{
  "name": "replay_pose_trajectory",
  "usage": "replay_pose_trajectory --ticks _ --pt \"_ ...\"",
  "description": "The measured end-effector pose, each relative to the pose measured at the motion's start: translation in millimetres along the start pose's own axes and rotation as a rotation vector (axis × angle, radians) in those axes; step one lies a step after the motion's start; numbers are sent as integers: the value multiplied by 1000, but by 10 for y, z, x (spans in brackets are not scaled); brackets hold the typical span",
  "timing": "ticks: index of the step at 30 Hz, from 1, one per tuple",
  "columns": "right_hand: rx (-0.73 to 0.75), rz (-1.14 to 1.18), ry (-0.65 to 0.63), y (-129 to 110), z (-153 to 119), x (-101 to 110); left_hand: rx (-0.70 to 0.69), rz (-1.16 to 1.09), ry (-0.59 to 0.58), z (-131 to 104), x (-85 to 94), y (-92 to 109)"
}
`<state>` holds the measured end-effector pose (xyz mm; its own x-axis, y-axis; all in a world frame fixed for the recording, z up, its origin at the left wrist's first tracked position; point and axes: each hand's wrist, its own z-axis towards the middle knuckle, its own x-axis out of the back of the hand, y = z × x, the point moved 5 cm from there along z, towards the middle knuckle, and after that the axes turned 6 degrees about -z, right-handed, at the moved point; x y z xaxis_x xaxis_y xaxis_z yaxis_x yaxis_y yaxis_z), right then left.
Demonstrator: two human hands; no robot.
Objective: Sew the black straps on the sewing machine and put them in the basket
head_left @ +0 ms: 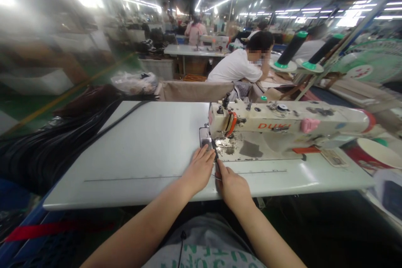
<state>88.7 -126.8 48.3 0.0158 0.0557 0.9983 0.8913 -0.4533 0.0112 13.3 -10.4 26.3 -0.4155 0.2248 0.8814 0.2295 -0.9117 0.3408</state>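
A white sewing machine [289, 123] stands on a white sewing table [147, 142]. My left hand [201, 167] lies flat just in front of the needle area, its fingers stretched forward by the metal plate [205, 142]. A narrow black strip [216, 168] runs from under the machine's head toward me, between my two hands. My right hand [235, 186] is closed on this strip at the table's front, index finger pointing forward along it. The strip's far end is hidden by the machine head and my left fingers.
Long black strips [28, 155] are heaped off the table's left side, one [125, 115] lying across its corner. Black thread cones [292, 50] stand behind the machine. A person in a white shirt [232, 65] leans beyond a fabric-lined bin [194, 91]. A red-and-white tub [377, 155] sits right.
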Motion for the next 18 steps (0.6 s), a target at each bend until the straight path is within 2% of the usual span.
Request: replay_pose_trajectory --ticks 9,18 --pt "-3 30 43 12 -13 1 -64 45 14 -30 3 49" --pt "17 29 23 13 -2 24 -33 66 35 -4 12 63"
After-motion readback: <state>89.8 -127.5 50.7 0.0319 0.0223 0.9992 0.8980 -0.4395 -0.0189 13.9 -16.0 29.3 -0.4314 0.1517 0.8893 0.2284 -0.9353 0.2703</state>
